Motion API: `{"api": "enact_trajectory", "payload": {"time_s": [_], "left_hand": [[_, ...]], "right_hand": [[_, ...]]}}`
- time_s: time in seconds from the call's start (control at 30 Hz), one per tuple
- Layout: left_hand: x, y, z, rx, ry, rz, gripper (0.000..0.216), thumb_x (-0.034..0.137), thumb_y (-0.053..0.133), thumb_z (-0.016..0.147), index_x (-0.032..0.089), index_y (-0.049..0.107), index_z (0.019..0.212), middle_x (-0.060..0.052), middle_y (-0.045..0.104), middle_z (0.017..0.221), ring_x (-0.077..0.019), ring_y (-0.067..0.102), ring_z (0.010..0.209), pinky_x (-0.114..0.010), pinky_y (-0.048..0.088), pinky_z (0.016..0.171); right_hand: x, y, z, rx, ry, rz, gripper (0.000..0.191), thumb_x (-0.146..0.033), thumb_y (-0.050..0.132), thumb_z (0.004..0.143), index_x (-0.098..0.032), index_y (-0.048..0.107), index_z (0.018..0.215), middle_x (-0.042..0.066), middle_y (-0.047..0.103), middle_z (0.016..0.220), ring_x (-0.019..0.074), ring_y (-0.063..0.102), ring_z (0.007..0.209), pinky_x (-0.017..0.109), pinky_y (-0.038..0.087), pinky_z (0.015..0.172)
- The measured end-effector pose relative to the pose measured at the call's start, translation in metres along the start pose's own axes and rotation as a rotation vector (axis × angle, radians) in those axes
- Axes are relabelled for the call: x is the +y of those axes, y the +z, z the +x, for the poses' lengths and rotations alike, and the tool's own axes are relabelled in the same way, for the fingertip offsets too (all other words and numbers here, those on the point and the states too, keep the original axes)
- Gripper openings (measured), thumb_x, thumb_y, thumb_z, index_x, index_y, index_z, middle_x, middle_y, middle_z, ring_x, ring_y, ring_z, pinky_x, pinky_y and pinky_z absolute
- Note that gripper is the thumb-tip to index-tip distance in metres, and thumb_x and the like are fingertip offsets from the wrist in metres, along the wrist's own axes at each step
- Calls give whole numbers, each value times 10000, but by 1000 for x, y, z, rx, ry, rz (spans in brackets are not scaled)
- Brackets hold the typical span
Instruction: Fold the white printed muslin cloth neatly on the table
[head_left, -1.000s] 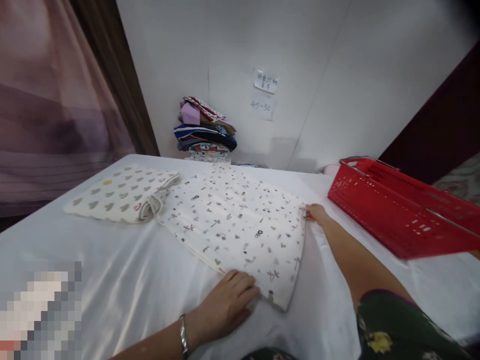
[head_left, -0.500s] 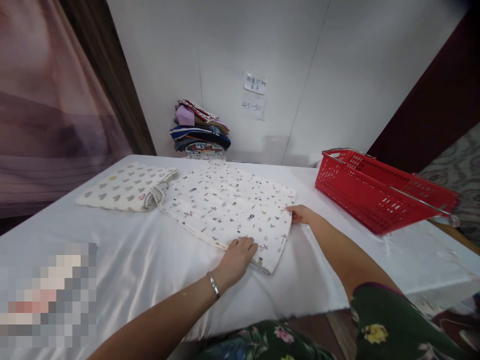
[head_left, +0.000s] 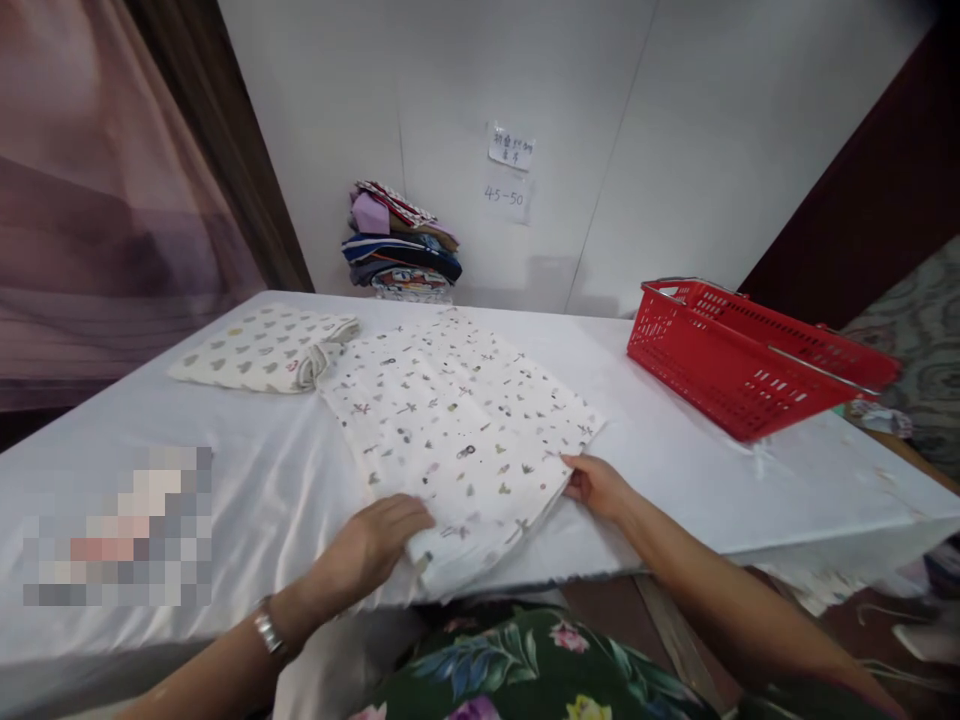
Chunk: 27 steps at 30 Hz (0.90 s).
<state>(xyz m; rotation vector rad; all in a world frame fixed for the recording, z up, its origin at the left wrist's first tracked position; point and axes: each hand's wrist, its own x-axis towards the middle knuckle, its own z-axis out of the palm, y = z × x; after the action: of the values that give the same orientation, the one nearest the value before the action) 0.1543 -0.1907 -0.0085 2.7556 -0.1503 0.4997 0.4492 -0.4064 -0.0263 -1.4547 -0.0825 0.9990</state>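
A white cloth with small printed figures [head_left: 450,430] lies spread on the white-covered table [head_left: 675,470], its near edge at the table's front. My left hand [head_left: 375,545] grips the cloth's near left corner, fingers curled round the edge. My right hand [head_left: 596,485] pinches the cloth's right edge, close to the table's front. A second folded white cloth with grey heart-like shapes [head_left: 262,350] rests to the left, touching the first cloth's far corner.
A red plastic basket [head_left: 750,360] stands on the table's right side. A stack of folded coloured clothes [head_left: 401,245] sits against the white wall, with two paper notes [head_left: 510,170] stuck above. A curtain [head_left: 97,200] hangs at the left.
Both hands have drawn the printed cloth toward me, up to the table's front edge. The cloth has turned somewhat, and my view has backed away from the table.
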Motion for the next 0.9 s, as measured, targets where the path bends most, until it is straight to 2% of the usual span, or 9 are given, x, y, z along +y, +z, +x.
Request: {"api": "enact_trajectory", "payload": {"time_s": [0.13, 0.2, 0.3, 0.37, 0.43, 0.53, 0.67, 0.73, 0.9], "left_hand": [[-2, -1, -30, -6, -2, 20, 333, 110, 391, 842, 206, 621, 1063, -66, 656, 1054, -174, 576, 1036, -339, 481, 935], [1, 2, -36, 6, -5, 53, 379, 104, 395, 831, 202, 588, 1142, -79, 633, 1127, -188, 551, 1092, -371, 457, 975], [13, 5, -38, -21, -4, 103, 474, 121, 430, 805, 222, 514, 1261, -85, 588, 1223, -218, 515, 1156, -437, 393, 1037], [24, 8, -37, -51, 14, 141, 544, 105, 445, 767, 230, 485, 1295, -80, 573, 1249, -227, 502, 1171, -453, 363, 1055], [35, 12, -35, -40, 45, 174, 612, 61, 437, 701, 216, 485, 1291, -77, 579, 1240, -225, 502, 1166, -453, 352, 1056], [48, 19, -33, 47, 80, 184, 628, 20, 407, 635, 189, 535, 1225, -75, 617, 1167, -215, 534, 1104, -443, 367, 1032], [52, 22, -30, 111, 84, 100, 439, 59, 401, 733, 186, 601, 1103, -69, 668, 1021, -190, 595, 951, -375, 458, 917], [50, 21, -28, 151, -28, -14, 342, 132, 427, 793, 193, 611, 1075, -62, 678, 988, -174, 613, 907, -318, 492, 843], [37, 12, -13, 362, -668, -398, 288, 353, 485, 824, 170, 638, 986, -45, 685, 928, -176, 624, 855, -259, 503, 756]], "right_hand": [[14, -4, -32, -162, 106, 53, 117, -252, 576, 823, -155, 615, 875, 81, 704, 866, 170, 675, 766, 281, 564, 675], [10, -17, -36, -150, 113, 23, 159, -290, 577, 826, -152, 610, 900, 102, 697, 911, 183, 675, 814, 278, 561, 655], [-1, -45, -27, 77, -30, -104, 150, -260, 610, 789, -170, 583, 907, 93, 688, 925, 179, 671, 788, 287, 556, 645], [-11, -63, -14, 292, -212, -311, 149, -228, 591, 782, -176, 575, 920, 82, 678, 929, 170, 659, 772, 278, 546, 628], [-20, -76, 2, 436, -344, -507, 211, -197, 558, 774, -171, 585, 982, 77, 664, 961, 162, 640, 769, 261, 526, 607], [-33, -85, 22, 469, -405, -649, 400, -120, 569, 696, -177, 605, 1090, 43, 663, 929, 151, 603, 717, 256, 493, 616], [-42, -88, 40, 404, -490, -813, 564, -53, 592, 610, -233, 629, 1143, -3, 672, 884, 144, 569, 722, 267, 460, 733], [-43, -91, 46, 351, -556, -972, 572, -82, 597, 634, -249, 613, 1181, 7, 672, 963, 151, 568, 752, 274, 451, 759], [-44, -102, 53, 206, -717, -1277, 577, -125, 544, 704, -255, 547, 1266, 35, 598, 1214, 194, 584, 931, 301, 447, 840]]}}
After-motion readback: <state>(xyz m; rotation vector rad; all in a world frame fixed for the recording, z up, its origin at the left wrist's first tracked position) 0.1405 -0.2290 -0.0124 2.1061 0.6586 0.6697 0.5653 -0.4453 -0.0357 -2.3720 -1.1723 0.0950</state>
